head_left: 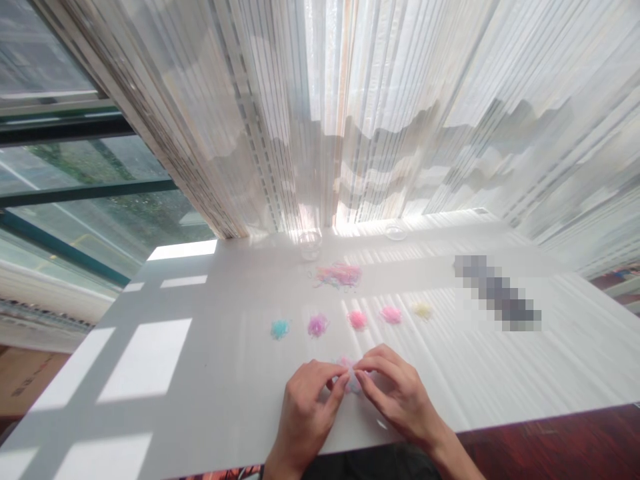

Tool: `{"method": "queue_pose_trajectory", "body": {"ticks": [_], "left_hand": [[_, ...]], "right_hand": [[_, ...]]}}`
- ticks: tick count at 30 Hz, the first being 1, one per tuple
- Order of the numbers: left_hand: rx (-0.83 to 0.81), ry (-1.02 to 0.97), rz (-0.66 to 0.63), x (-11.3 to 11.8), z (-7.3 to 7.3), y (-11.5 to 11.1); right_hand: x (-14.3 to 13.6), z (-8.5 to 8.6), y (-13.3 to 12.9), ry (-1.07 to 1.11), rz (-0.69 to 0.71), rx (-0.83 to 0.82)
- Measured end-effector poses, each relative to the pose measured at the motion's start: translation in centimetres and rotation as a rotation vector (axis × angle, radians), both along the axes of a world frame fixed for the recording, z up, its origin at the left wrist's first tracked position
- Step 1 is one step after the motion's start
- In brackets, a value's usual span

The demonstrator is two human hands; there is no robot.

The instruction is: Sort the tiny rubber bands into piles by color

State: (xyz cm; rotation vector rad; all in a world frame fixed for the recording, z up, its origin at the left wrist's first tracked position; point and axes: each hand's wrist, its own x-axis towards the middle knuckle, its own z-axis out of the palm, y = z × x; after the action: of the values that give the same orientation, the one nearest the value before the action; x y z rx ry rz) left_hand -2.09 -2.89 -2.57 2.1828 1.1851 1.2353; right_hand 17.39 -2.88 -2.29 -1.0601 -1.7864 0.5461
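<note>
A person's left hand (320, 390) and right hand (395, 381) came together over a mixed cluster (353, 385) of fine, pastel strands near the front edge of a white table (240, 380). Just beyond the fingers lay a row of five: a teal pile (280, 329), a purple pile (317, 325), a red-pink pile (357, 320), a pink pile (391, 315) and a yellow pile (423, 311). The gaps between them appeared to keep each colour separate and within easy reach. Behind the row sat a larger mixed heap (339, 275) (mostly pink, with loose strands trailing off), while a clear dish (310, 245) and a second dish (396, 231) stood near the sheer curtain (300, 147), probably out of the way.

The hands nearly mirrored each other, backs up and wrists angled inward, low over the table as if for steadiness. The left thumb and forefinger were drawn together; the right pair stood close, tips almost meeting the left's. Whether either pinched a strand could not be told.
</note>
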Motion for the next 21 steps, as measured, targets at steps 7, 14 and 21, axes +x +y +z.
{"method": "queue_pose_trajectory", "body": {"ticks": [7, 14, 21], "left_hand": [[-0.019, -0.012, -0.009, -0.05, 0.02, 0.05], [-0.009, -0.004, -0.015, 0.07, 0.27, 0.06], [-0.009, -0.007, -0.011, 0.07, 0.14, 0.09]], "right_hand": [[0.14, 0.1, -0.08, 0.038, 0.055, -0.033], [0.15, -0.17, 0.0, 0.045, 0.055, -0.03], [0.16, 0.14, 0.0, 0.034, 0.052, -0.022]]}}
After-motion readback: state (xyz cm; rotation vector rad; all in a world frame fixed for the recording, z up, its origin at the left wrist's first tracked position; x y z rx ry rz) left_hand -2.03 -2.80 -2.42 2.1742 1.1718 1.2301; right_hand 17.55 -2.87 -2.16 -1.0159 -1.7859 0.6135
